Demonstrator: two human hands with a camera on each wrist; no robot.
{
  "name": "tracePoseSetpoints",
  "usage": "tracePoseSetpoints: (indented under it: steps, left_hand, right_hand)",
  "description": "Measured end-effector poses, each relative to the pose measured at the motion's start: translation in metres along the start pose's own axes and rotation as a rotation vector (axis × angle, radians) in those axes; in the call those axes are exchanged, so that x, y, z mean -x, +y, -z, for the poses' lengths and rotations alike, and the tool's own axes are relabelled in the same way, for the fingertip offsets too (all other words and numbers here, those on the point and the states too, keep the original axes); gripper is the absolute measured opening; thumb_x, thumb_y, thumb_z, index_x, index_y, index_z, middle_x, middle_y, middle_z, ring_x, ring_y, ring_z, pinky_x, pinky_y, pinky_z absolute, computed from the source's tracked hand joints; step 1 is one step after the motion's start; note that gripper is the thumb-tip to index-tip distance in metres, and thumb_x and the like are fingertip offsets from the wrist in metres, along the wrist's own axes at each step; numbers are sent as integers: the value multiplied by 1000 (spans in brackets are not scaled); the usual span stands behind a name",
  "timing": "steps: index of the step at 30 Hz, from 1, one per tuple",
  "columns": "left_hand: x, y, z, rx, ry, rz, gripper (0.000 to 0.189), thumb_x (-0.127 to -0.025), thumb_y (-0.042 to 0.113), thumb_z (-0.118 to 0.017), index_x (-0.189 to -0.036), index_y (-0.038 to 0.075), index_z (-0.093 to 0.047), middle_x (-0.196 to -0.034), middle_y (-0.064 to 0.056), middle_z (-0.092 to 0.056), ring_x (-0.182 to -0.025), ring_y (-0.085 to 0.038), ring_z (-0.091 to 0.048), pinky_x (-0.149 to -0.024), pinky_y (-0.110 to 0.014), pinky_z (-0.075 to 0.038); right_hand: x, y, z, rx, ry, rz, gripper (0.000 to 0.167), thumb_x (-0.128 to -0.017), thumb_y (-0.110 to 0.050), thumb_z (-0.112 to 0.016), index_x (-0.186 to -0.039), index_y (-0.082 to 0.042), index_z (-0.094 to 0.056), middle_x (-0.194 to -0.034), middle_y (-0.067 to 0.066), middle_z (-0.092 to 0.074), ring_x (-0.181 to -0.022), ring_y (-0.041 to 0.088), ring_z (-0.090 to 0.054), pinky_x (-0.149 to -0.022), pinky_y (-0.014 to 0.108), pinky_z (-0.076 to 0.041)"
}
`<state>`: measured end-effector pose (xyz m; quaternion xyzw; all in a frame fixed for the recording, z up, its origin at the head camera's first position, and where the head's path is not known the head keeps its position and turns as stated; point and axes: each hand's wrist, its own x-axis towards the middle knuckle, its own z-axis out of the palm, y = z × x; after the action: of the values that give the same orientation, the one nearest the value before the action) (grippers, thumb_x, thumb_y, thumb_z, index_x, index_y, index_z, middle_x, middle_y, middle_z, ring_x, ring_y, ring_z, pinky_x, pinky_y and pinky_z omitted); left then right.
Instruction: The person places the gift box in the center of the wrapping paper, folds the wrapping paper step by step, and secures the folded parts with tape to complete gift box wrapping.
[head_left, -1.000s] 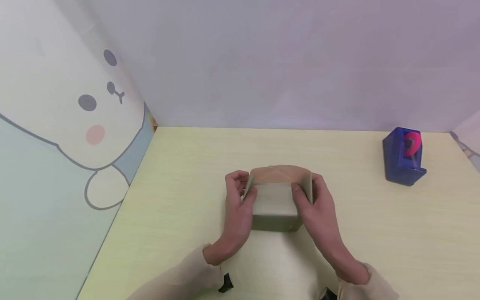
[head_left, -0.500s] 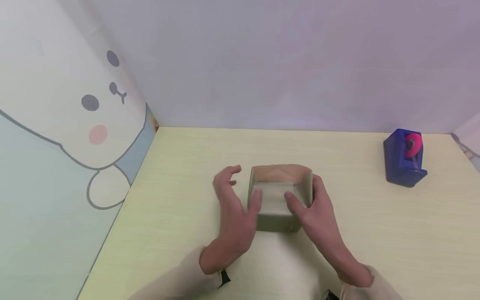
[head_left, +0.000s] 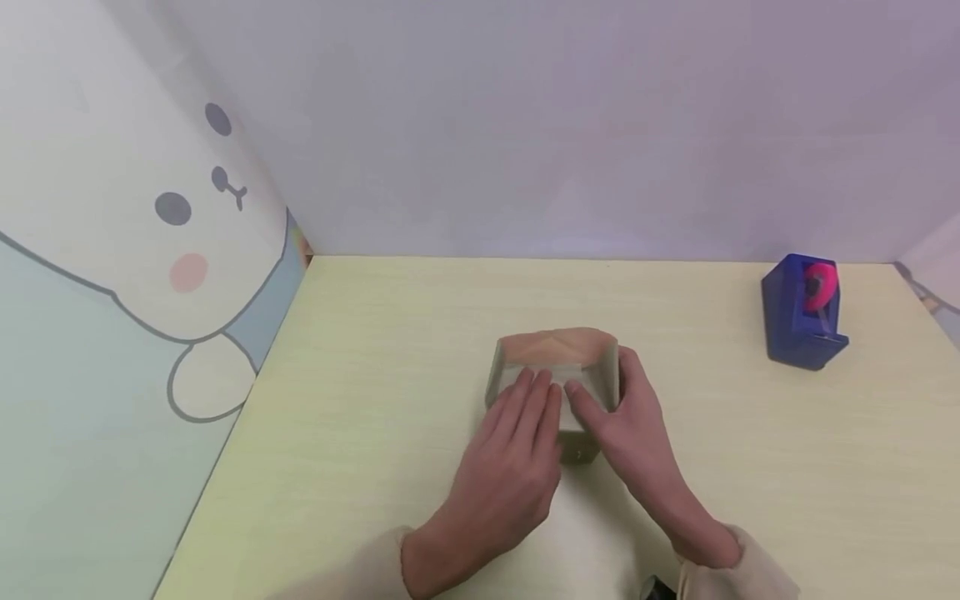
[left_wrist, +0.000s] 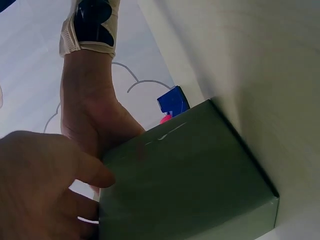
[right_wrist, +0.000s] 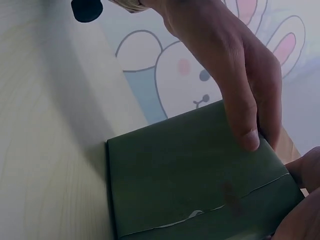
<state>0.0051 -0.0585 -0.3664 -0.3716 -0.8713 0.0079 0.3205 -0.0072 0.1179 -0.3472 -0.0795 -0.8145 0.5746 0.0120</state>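
A small box (head_left: pixel 577 452) in dull green paper sits on the table in the head view. At its far end the paper stands up as a raised flap (head_left: pixel 557 343), tan on the inside. My left hand (head_left: pixel 506 475) lies across the top, its fingers straight and side by side, touching the paper. At the right side, my right hand (head_left: pixel 633 437) grips the box, thumb on top and the other fingers mostly hidden behind the paper. The right wrist view shows the green face (right_wrist: pixel 190 170) with a pale, wrinkled seam running along it.
A blue tape dispenser (head_left: pixel 798 321) with a pink roll stands at the back right of the pale wooden table (head_left: pixel 360 375). Behind rises a lilac wall panel (head_left: pixel 525 125). A panel with a cartoon animal (head_left: pixel 135 275) borders the left.
My left hand has let go of the left paper edge, swung out with its fingers spread, then come over the box top. The right thumb has shifted slightly inward; the box has barely moved.
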Motion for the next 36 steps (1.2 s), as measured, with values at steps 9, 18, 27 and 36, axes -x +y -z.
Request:
tracePoseSetpoints:
  steps: [9, 18, 27, 36]
  left_hand:
    - [-5, 4, -8, -86, 22, 9, 50, -94, 20, -45, -135, -1, -65, -142, -18, -65, -134, -33, -62, -105, -40, -53]
    - [-7, 4, -9, -133, 53, 2, 53, -88, 20, -47, -133, 1, -66, -141, -18, -66, -129, -36, -64, -102, -41, -54]
    - [-9, 7, -9, -100, -9, 2, 59, -85, 24, -52, -141, 7, -62, -148, -13, -61, -127, -42, -62, -103, -47, -51]
    - [-13, 8, -7, -99, -67, 13, 66, -81, 28, -60, -144, 10, -58, -148, -10, -60, -126, -43, -61, -101, -49, -50]
  right_hand:
    - [-4, -4, -2, 10, 40, -27, 42, -101, -30, -67, -135, -11, -50, -124, 6, -61, -110, 17, -54, -89, 24, -46]
    - [-7, -7, -8, -2, 139, -34, 25, -102, -15, -60, -126, -10, -58, -118, 5, -66, -104, 16, -55, -86, 23, -46]
    - [0, -4, -2, 19, 113, -7, 30, -104, -21, -59, -133, -18, -57, -122, 2, -67, -101, 16, -60, -79, 25, -53]
    - [15, -2, 5, 105, 186, 154, 42, -98, -3, -64, -138, -11, -55, -123, -1, -63, -110, 7, -57, -91, 14, -48]
